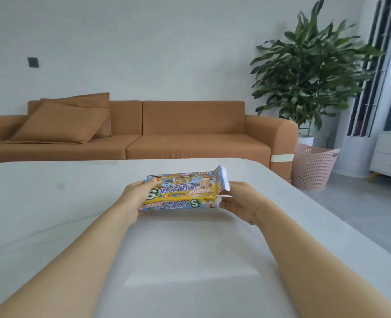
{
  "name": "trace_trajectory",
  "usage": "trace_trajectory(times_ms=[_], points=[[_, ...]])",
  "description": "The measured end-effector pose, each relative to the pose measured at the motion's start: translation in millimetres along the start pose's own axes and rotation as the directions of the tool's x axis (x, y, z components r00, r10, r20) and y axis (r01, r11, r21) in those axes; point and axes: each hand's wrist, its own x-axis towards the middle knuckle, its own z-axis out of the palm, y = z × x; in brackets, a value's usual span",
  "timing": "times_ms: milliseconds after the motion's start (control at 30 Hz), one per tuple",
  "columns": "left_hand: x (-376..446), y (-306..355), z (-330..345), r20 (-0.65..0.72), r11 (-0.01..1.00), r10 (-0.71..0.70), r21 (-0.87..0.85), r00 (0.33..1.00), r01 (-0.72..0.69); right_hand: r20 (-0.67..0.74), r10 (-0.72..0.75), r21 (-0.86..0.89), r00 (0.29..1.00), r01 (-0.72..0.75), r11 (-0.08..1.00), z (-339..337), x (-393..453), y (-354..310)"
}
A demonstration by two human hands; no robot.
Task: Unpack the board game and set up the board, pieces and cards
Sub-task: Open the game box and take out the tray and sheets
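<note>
White desk (52,214) with a brown sofa (189,134) behind it.
We hold the colourful cardboard game box (180,191) just above the desk: our left hand (134,198) grips one end, our right hand's (238,200) fingers hold the open flap end.

Head-worn view, faced forward and slightly down

The white table (52,214) is seen close below from the person's own height; a brown sofa (189,134) is faced beyond it.
</note>
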Motion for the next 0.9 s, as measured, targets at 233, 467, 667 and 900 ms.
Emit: trace_trajectory(times_ms=[233, 467, 667, 900], points=[[-6.5, -0.3, 0.7, -0.049, 0.987, 0.140, 0.082, 0.989, -0.136, -0.046, 0.058, -0.175, 0.997, -0.065, 0.982, -3.1, -1.8, -3.3], [-21.5, 9.4, 7.1, 0.018, 0.978, 0.198, 0.069, 0.980, -0.198, -0.102, 0.121, -0.094, 0.987, -0.130, 0.987, -6.4, 2.7, -3.6], [-18.4, 10.5, 1.2, -0.066, 1.000, -0.020, -0.003, 0.998, 0.019, -0.159, 0.206, 0.264, 0.966, -0.160, 0.951, -7.2, 6.2, -5.4], [-12.2, 12.5, -15.8, -0.162, 0.997, -0.073, -0.041, 0.984, 0.067, -0.230, 0.208, 0.375, 0.951, -0.111, 0.920, -13.1, 10.4, -3.6]])
